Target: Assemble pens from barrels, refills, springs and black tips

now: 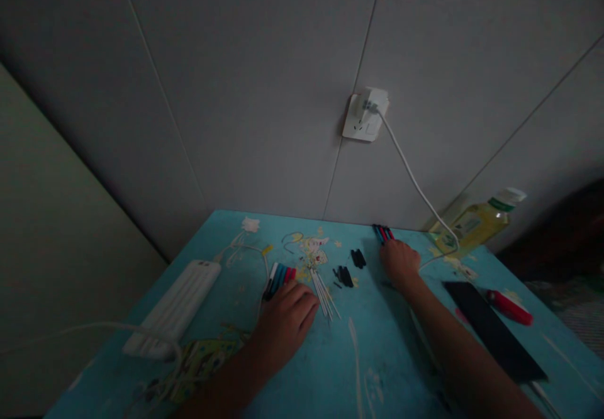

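Observation:
My left hand (289, 318) rests on the table with bent fingers, lying against the near end of a row of coloured pen barrels (280, 275) in white, blue and red. Just right of it is a loose fan of thin white sticks (323, 294), like pen refills. Farther back, my right hand (400, 262) is closed at the near end of a second bunch of dark, red and blue pens (382, 233); its fingertips are mostly hidden. Between the hands lie two small groups of black pieces, resembling pen caps: a nearer group (346, 276) and a farther group (358, 258).
A white power strip (177, 306) with cables stands at the left. At the right are a bottle of yellow liquid (476, 224), a dark flat slab (495, 331) and a red-handled object (509, 307). A charger cable (410, 170) hangs from the wall socket (365, 117) to the blue tablecloth.

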{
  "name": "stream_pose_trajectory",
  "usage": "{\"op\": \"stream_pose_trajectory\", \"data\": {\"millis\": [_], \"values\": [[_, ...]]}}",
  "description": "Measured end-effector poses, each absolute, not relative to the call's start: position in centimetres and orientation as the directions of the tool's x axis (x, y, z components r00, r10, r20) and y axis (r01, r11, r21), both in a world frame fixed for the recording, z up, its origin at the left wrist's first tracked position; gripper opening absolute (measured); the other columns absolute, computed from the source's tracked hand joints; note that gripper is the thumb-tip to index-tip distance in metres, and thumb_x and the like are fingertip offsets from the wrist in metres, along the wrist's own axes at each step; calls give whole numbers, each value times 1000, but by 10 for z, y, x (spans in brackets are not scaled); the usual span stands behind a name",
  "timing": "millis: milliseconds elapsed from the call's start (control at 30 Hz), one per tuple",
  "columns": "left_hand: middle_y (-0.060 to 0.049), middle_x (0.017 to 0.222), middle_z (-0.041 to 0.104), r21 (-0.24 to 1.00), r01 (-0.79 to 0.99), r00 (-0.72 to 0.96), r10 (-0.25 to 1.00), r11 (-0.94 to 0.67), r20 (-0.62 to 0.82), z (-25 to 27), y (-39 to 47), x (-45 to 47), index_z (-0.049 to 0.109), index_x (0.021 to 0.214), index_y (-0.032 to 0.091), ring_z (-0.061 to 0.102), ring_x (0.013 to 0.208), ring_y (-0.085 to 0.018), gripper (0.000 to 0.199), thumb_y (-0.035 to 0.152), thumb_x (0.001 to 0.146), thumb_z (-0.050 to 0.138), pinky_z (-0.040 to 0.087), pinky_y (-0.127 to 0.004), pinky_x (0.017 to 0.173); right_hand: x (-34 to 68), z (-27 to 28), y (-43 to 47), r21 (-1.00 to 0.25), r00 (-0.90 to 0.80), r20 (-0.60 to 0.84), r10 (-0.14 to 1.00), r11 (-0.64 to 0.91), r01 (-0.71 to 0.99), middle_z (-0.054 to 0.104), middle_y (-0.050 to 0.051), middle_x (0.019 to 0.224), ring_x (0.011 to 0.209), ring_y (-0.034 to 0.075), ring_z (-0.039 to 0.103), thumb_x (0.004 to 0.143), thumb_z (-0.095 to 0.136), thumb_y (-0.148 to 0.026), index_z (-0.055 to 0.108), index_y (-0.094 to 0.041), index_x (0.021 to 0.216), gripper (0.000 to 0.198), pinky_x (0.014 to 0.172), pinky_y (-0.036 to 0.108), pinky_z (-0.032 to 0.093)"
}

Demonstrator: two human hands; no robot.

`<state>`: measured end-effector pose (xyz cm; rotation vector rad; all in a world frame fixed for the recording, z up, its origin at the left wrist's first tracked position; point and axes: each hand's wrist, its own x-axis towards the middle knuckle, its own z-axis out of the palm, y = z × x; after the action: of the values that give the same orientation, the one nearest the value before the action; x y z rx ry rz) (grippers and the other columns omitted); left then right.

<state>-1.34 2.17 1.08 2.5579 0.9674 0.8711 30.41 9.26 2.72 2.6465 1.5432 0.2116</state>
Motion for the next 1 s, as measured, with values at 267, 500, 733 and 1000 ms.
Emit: {"op": "stream_pose_trajectory", "data": {"millis": [267,500,733,1000], "values": [[-3,96,62,419,517,627,663,-746,408,10,21,-13,64,95,20,54,94,-20,13,17,97,51,47,-39,92,299,34,89,137,435,125,892,-450,883,70,23,103,91,31,70,94,41,-15,72,-7,101,33,77,39,49],[-4,94,64,381,581,560,693,-719,454,10,29,-19,65,95,19,56,93,-21,13,16,96,52,47,-41,92,277,54,41,135,286,225,931,-321,938,70,16,101,83,26,70,101,36,-28,69,-14,100,36,70,33,45],[-6,94,64,332,718,417,760,-612,499,12,47,-33,64,96,20,57,92,-22,14,18,97,50,47,-41,88,239,25,-27,-120,33,243,970,-4,993,69,6,90,79,20,67,101,41,-29,67,-22,104,27,71,29,46],[-6,94,64,266,830,357,833,-490,422,13,51,-38,65,100,20,57,93,-24,13,21,96,52,47,-40,87,211,8,-40,-402,-190,197,962,255,879,67,5,91,84,19,65,97,50,-20,68,-23,107,21,83,31,50]]}}
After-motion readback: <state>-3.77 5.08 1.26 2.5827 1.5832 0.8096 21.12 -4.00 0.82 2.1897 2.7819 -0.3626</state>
